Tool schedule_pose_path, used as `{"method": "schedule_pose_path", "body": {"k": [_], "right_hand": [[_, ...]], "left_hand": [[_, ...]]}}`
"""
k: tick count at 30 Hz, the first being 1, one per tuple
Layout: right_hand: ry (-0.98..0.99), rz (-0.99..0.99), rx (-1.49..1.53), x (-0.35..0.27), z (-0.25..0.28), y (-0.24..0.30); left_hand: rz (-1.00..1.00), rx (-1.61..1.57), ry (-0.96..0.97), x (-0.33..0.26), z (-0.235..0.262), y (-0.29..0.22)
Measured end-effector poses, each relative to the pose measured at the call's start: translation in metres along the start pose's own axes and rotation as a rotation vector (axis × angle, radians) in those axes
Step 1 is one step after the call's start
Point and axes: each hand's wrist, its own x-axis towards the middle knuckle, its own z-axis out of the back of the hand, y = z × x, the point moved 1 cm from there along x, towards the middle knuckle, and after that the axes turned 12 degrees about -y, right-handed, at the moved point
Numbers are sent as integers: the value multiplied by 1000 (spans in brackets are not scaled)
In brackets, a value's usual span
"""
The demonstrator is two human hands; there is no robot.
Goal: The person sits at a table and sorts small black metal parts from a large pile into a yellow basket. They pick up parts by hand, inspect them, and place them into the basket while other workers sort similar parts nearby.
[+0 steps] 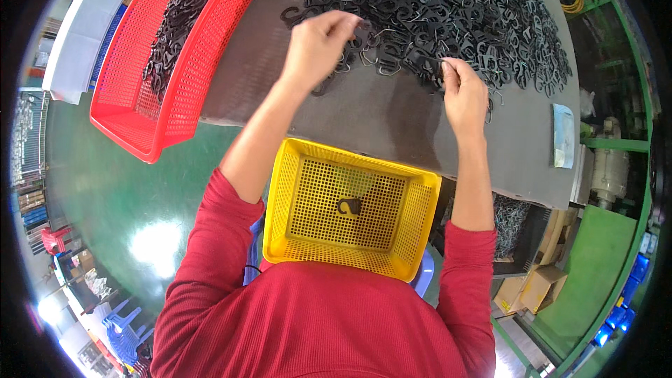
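Note:
A large pile of black plastic hooks [448, 7], some with thin metal wire pieces among them, covers the far part of the grey table. At the pile's left near edge is my left hand [315, 49], thumb and fingers pinched together; what they hold, if anything, I cannot make out. My right hand [467, 98] is closed at the pile's near edge, thumb and forefinger pinching a black plastic hook [428, 66]. Close against my body, below the table edge, sits a yellow perforated basket [277, 199] with a single black hook [348, 206] on its bottom.
A red perforated basket [183, 98] holding many black hooks stands at the left. On the table's right side lies a light blue packet [563, 136]. Green metal framing [616, 145] and a cardboard box [543, 287] are at the right. Someone else's fingers show at the top edge.

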Motion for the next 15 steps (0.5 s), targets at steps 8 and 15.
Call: {"method": "schedule_pose_path", "body": {"k": [8,15], "right_hand": [[494,-888,819,33,-10,3],[357,37,-342,28,-58,40]], "left_hand": [[210,294,167,15,16,13],[-13,746,262,10,0,9]]}}
